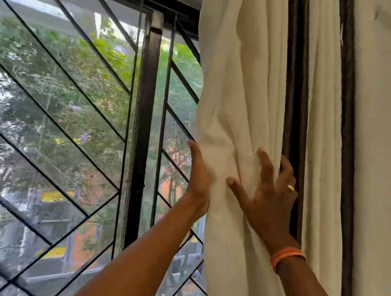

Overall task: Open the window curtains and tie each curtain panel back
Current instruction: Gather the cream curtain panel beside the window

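Curtain panel, cream, hangs bunched at window's right side, beside wall. Right hand presses its front, fingers spread, some curled into folds. Left hand flat against its left edge, fingers together. Orange wristband, ring.

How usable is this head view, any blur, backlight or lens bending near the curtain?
Head view: trees behind the window grille are bright and smeared; left hand is slightly motion-blurred; curtain and right hand are evenly lit and readable; the curtain's edges bow from wide-angle distortion.
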A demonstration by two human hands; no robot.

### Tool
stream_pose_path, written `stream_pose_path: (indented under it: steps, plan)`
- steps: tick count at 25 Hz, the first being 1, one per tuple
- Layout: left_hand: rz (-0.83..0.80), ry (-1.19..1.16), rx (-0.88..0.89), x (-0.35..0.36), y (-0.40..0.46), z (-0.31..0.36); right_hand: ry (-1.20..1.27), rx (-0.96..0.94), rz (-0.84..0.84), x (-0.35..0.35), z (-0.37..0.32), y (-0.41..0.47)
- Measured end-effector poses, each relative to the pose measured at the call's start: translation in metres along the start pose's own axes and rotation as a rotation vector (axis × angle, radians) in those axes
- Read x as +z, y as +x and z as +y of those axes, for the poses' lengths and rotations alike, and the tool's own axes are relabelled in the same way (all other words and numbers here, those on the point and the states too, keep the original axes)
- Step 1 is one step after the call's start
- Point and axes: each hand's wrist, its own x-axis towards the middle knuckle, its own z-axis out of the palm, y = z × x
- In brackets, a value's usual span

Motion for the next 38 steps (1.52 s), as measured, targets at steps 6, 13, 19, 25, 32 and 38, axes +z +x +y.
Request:
stream_pose_path:
  steps: [6, 13, 19, 25, 32, 38]
  plan:
    - [0.229, 0.589, 0.041, -0.064, -0.028, 0.03, -0.179, 0.323, -0.252, -0.006, -0.003, -0.018]
    - [0.084, 0.714, -0.06, -0.116, -0.096, 0.054, -0.266, 0.263, -0.286, -0.012, -0.018, -0.037]
    - [0.21, 0.771, -0.225, -0.182, -0.183, 0.012, -0.259, 0.168, -0.287, -0.006, -0.034, -0.124]
    - [0.471, 1.039, -0.319, -0.244, -0.26, -0.019, -0.243, 0.063, -0.514, 0.01, -0.024, -0.226]
    - [0.746, 0.961, -0.185, -0.279, -0.315, -0.008, -0.03, 0.081, -0.773, 0.011, -0.029, -0.257]
    - [0.478, 1.192, -0.458, -0.258, -0.364, -0.007, 0.457, 0.374, -0.798, -0.006, -0.106, -0.266]
